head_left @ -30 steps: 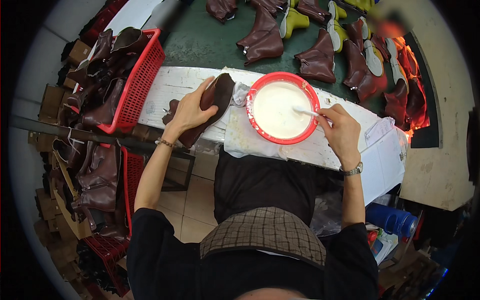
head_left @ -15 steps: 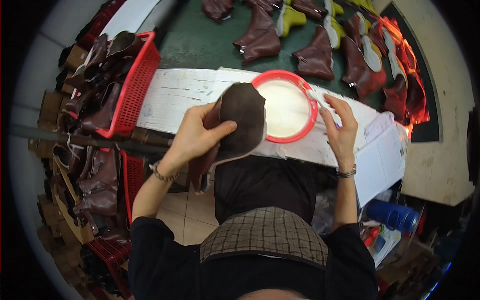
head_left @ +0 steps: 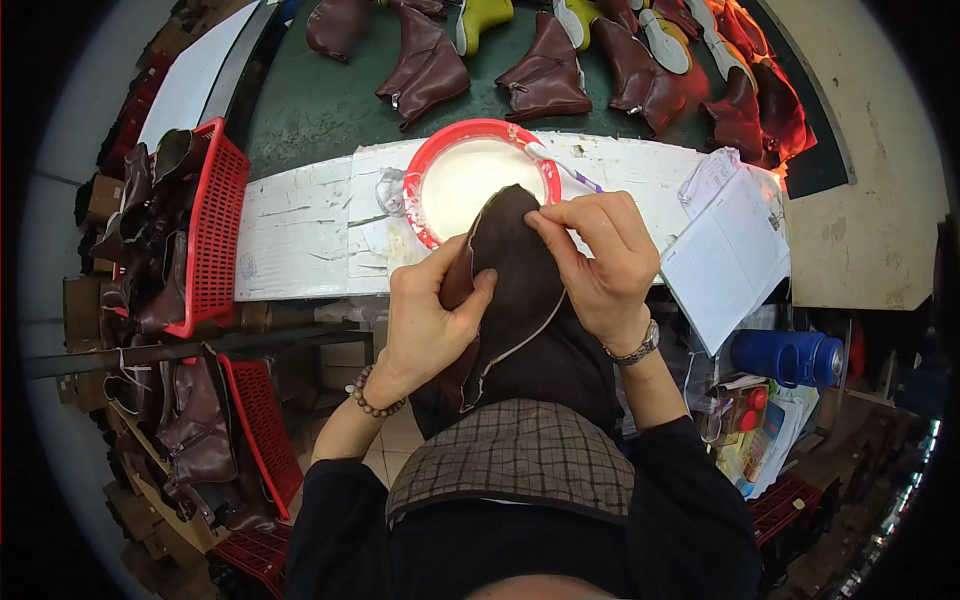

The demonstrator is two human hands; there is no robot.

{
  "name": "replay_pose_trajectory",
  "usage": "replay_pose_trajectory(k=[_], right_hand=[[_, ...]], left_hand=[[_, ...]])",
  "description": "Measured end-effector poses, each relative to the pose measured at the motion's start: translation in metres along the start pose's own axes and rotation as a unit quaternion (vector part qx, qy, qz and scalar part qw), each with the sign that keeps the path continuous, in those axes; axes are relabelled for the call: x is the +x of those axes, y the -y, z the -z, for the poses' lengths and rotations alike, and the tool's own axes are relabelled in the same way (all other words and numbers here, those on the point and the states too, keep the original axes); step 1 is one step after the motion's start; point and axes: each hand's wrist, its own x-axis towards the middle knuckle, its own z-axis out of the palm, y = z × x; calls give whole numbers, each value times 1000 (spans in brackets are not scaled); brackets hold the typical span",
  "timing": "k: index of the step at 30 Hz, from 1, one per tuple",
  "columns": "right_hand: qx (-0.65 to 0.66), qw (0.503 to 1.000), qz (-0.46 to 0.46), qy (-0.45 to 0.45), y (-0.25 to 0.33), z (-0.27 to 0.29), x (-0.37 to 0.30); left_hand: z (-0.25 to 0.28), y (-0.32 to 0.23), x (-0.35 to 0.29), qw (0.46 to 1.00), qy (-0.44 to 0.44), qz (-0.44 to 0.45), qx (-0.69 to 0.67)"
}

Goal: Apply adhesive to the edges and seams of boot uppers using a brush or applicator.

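A brown leather boot upper (head_left: pixel 515 275) is held above my lap, its dark inner side turned up and a pale edge running along its right. My left hand (head_left: pixel 432 318) grips it from the left, thumb across the dark face. With thumb and fingertips, my right hand (head_left: pixel 605 262) pinches the upper's edge near its top right. Just beyond is a red bowl (head_left: pixel 412 190) of creamy white liquid, partly covered by the upper's tip. Across the bowl's right rim rests a brush (head_left: pixel 568 170) with a white and purple handle, touched by neither hand.
Brown boots (head_left: pixel 425 65) and yellow boot forms (head_left: pixel 484 24) stand on the green surface, near an orange-red glow at right. Red baskets (head_left: pixel 213 225) of boots are at left. A notebook (head_left: pixel 725 260) lies on the white board's right end, with a blue flask (head_left: pixel 785 357) below it.
My right hand has let go of the brush, now resting on the bowl's rim, and has moved left onto the boot upper's edge. The whole view has shifted.
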Motion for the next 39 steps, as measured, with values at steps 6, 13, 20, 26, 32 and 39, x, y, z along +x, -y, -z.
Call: replay_pose_trajectory(k=[6, 13, 20, 26, 32, 39], right_hand=[[101, 972, -209, 45, -19, 5, 4], [-1, 957, -182, 228, -144, -6, -56], [163, 960, -125, 190, -62, 5, 7], [92, 961, 4, 262, -54, -3, 28], [100, 970, -44, 219, -47, -7, 10], [113, 970, -72, 203, -34, -6, -10]], left_hand=[[19, 28, -6, 999, 21, 11, -49], [72, 27, 21, 962, 167, 196, -91], [89, 50, 33, 925, 235, 269, -132], [86, 27, 36, 919, 271, 238, -159], [98, 22, 31, 956, 136, 198, -166], [98, 25, 31, 971, 61, 154, -174]])
